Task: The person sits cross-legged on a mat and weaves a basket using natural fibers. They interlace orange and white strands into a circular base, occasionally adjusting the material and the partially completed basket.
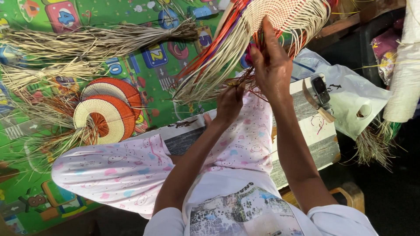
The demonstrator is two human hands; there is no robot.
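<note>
Above the lap, woven fan (280,15) pressed under right hand (272,65), left hand (228,102) grip pinching loose strands (205,74)

2 woven fans (107,111) & straw bundles (94,39) on play mat (144,72); phone (320,90) on bench.

White plastic bag (350,98) right; small dark phone screen (320,84) beside it
</note>
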